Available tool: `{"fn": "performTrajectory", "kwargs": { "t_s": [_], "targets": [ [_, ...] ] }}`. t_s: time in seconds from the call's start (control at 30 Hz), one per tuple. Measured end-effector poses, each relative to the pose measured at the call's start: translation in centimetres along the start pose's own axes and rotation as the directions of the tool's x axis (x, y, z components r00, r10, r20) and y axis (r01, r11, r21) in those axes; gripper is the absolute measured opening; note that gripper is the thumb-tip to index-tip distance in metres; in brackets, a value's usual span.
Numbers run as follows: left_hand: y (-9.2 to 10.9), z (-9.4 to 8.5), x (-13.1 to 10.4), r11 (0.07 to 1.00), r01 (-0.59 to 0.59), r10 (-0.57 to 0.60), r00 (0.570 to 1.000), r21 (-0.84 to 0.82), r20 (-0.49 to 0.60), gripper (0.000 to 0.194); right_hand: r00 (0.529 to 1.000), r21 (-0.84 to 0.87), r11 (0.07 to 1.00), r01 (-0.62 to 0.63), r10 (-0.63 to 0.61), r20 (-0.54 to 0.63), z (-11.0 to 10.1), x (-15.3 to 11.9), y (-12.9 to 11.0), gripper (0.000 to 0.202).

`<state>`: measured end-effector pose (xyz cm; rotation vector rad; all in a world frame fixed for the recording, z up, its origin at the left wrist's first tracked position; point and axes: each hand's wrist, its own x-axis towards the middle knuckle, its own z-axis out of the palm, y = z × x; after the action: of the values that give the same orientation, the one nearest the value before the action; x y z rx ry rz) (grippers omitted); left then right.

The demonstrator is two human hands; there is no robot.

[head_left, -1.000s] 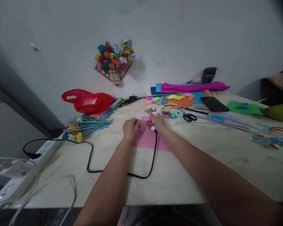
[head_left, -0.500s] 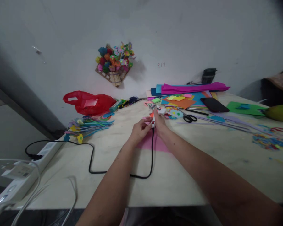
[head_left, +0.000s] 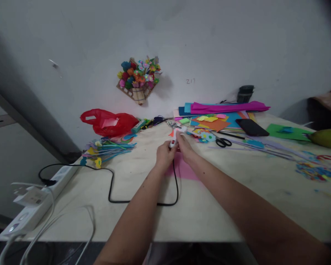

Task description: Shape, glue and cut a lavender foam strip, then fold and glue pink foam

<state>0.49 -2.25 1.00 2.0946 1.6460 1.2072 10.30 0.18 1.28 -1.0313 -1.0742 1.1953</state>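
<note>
Near the middle of the table, my left hand (head_left: 164, 154) is closed round the lower end of a white corded tool (head_left: 173, 141) with a red switch. My right hand (head_left: 184, 146) presses close against it on the right, fingers together; what it grips between them is too small to make out. A black cord (head_left: 177, 184) runs down from the tool. Beneath my hands lies a pink sheet (head_left: 184, 170). Small orange-pink pieces (head_left: 171, 133) show just beyond my fingertips.
At the left edge are a power strip (head_left: 59, 176) and pale cables. A red bag (head_left: 107, 123) and foam flowers (head_left: 105, 149) lie back left. Rightward are black scissors (head_left: 223, 142), a phone (head_left: 251, 127), coloured sheets (head_left: 228, 107) and a green-yellow fruit (head_left: 327, 138).
The white tool has tilted, its switch end shifting left within my left hand. My hands stay close together. The whole view has shifted slightly right and down.
</note>
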Motion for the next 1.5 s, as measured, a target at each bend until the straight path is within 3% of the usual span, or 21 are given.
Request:
{"fn": "performTrajectory", "kwargs": {
  "t_s": [0.1,0.17,0.23,0.3,0.47,0.67,1.0,1.2,1.27,1.37,1.5],
  "targets": [
    [-1.1,-1.7,0.4,0.975,0.142,-0.130,0.988,0.169,-0.083,0.038,0.997,-0.089,0.996,-0.009,0.016,0.071,0.1,-0.2,0.4,0.044],
    [-2.1,-2.9,0.7,0.921,0.266,-0.242,0.963,0.286,-0.117,0.041,0.995,-0.242,0.969,0.049,-0.027,0.094,0.0,-0.2,0.7,0.040],
    [-3.1,-3.8,1.0,0.859,0.367,-0.339,0.930,0.356,-0.140,0.042,0.990,-0.469,0.873,0.133,-0.091,0.112,-0.2,-0.3,0.8,0.036],
    [-4.0,-4.3,1.1,0.815,0.421,-0.396,0.906,0.397,-0.147,0.043,0.981,-0.666,0.720,0.196,-0.133,0.144,-0.4,-0.5,0.7,0.033],
    [-5.4,-4.1,1.5,0.776,0.416,-0.376,0.908,0.474,-0.182,0.042,0.949,-0.857,0.409,0.313,-0.158,0.272,-0.4,-1.0,0.5,0.029],
    [-6.2,-3.2,1.9,0.727,0.421,-0.391,0.903,0.543,-0.177,0.043,0.923,-0.881,0.276,0.384,-0.121,0.364,-0.4,-1.1,1.5,0.032],
    [-6.7,-3.0,1.8,0.748,0.476,-0.390,0.879,0.462,-0.275,0.040,0.913,-0.879,0.247,0.408,-0.133,0.387,-0.4,-1.1,1.9,0.029],
    [-5.5,-3.6,1.6,0.814,0.401,-0.216,0.881,0.421,-0.421,0.028,0.927,-0.879,0.299,0.372,-0.170,0.335,-0.3,-1.0,1.5,0.025],
    [-4.9,-3.6,1.7,0.847,0.388,-0.241,0.890,0.364,-0.388,0.027,0.927,-0.873,0.322,0.366,-0.207,0.312,-0.3,-1.1,1.2,0.024],
    [-4.0,-3.1,2.0,0.906,0.352,-0.293,0.922,0.235,-0.252,0.029,0.926,-0.855,0.379,0.355,-0.271,0.265,-0.3,-1.3,0.8,0.023],
    [-3.0,-1.6,2.1,0.979,0.205,-0.203,0.976,0.017,-0.084,0.031,0.924,-0.816,0.470,0.337,-0.329,0.193,-0.5,-1.5,0.4,0.024]
  ]
}}
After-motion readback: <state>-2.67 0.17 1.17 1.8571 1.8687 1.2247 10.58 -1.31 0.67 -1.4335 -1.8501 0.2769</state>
